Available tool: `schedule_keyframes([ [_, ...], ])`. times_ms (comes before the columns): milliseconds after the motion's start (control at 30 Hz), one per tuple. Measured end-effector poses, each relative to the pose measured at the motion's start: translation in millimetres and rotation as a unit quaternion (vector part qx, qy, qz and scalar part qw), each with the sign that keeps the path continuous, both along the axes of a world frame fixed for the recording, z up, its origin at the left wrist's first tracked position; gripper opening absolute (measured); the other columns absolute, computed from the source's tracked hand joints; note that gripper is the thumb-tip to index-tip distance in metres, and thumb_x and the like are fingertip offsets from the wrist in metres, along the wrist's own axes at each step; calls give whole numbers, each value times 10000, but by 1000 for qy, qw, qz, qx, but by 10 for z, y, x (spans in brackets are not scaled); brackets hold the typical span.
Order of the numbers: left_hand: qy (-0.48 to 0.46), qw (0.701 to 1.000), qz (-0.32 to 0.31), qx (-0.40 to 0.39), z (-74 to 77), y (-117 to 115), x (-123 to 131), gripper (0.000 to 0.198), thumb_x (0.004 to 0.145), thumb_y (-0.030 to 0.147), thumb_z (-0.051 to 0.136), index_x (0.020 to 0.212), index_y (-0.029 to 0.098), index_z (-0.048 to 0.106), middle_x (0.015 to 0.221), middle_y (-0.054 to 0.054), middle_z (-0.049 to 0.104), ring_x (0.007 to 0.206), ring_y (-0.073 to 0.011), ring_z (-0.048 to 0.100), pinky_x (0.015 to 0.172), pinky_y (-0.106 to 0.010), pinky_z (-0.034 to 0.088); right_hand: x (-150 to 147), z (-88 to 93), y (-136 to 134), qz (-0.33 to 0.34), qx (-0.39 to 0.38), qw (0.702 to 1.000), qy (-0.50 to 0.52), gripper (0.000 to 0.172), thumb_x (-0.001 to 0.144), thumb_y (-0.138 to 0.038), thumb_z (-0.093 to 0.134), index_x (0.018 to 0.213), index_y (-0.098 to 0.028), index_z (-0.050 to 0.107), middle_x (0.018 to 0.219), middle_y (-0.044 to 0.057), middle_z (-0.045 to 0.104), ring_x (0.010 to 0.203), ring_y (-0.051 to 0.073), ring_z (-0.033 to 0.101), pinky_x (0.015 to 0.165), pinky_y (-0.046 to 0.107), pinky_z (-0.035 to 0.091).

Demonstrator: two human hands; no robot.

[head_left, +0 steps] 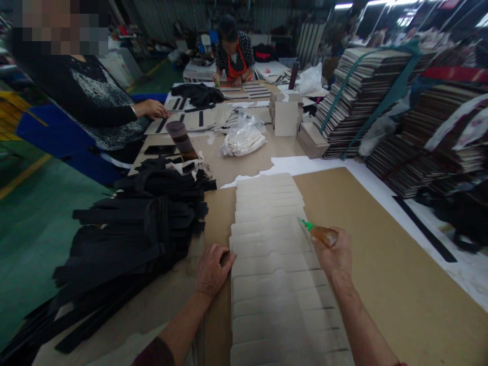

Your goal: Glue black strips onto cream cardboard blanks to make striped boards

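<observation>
- what to log for the right hand (337, 254)?
- clamped around an amber squeeze bottle (325, 236). held tipped over, with green nozzle (307, 224) aimed left, at the right side of a long row of overlapping beige pieces (270, 254).
- touching there?
- hard to say; too blurred at the tip.
- and for the left hand (213, 272)?
- resting at the left edge of the row, with thumb and forefinger spread apart.
- where to place the row?
- on a brown board (381, 244), running lengthwise away from the body, between both hands.
- to the left?
- note a big heap of black strips (129, 223), then a dark tumbler (181, 138) behind.
- past the row?
- see a clear plastic bag (244, 134), stuffed full. to its right, a tall banded stack (346, 96).
- company?
- yes: at the table's left side, a co-worker's hand (151, 108) on pale sheets (185, 122); at the far end, a second co-worker (247, 48) in an orange apron (240, 66).
</observation>
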State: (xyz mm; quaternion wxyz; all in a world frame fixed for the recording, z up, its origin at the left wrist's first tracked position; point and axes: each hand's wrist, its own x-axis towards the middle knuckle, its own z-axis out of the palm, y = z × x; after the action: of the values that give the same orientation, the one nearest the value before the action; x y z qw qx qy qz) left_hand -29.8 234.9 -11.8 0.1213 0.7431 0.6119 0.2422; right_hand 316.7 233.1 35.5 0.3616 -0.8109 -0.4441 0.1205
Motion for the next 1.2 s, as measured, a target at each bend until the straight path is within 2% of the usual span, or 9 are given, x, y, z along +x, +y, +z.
schedule_keyframes([
  [167,-3,1000,-5,-3,8,0,4,205,903,429,559,881,225,568,884,-34,580,849,-216,580,755,-346,476,-63,133,103,7,-75,996,-48,416,777,-411,607,1133,-239,478,1092,49,474,788,190,519,669,320,422],
  [267,-4,1000,-4,-2,16,0,9,200,900,425,563,876,227,566,877,-33,577,848,-219,579,759,-350,475,-113,160,115,36,-102,992,-69,381,806,-392,590,1135,-241,474,1094,47,476,763,177,514,633,299,399],
  [367,-7,1000,-3,-2,23,0,10,194,896,424,567,872,231,567,867,-31,577,837,-217,581,742,-346,479,-128,173,121,67,-107,988,-90,354,817,-380,591,1124,-245,479,1088,37,479,745,160,511,612,278,381],
  [533,-12,1000,-6,-3,24,2,9,185,900,414,563,870,231,567,866,-29,576,838,-212,583,750,-346,482,-184,208,121,39,-120,986,-111,354,827,-389,598,1125,-245,472,1093,42,479,681,143,484,570,272,347],
  [700,-11,1000,-3,-8,37,-1,19,176,900,402,571,878,228,569,871,-30,576,837,-211,573,751,-346,479,-332,216,99,97,-118,984,-96,339,836,-363,594,1127,-252,462,1109,35,484,686,143,503,584,277,364],
  [933,-5,1000,-1,-14,41,-11,22,165,901,391,572,882,227,569,888,-35,577,853,-215,573,753,-345,473,-389,167,83,85,-114,984,-108,366,842,-378,602,1151,-249,455,1116,48,484,687,150,510,581,278,370],
  [1100,-3,1000,-1,-15,25,-17,22,171,898,398,575,878,229,573,884,-36,573,852,-214,575,759,-342,473,-564,197,108,141,-111,978,-110,361,844,-363,594,1156,-246,456,1110,42,485,757,166,538,626,284,399],
  [1200,-3,1000,2,-16,18,-23,24,173,898,396,577,885,224,575,890,-42,574,860,-217,569,761,-342,470,-605,217,115,131,-118,978,-115,380,840,-385,594,1166,-245,459,1114,46,492,721,159,534,612,288,397],
])
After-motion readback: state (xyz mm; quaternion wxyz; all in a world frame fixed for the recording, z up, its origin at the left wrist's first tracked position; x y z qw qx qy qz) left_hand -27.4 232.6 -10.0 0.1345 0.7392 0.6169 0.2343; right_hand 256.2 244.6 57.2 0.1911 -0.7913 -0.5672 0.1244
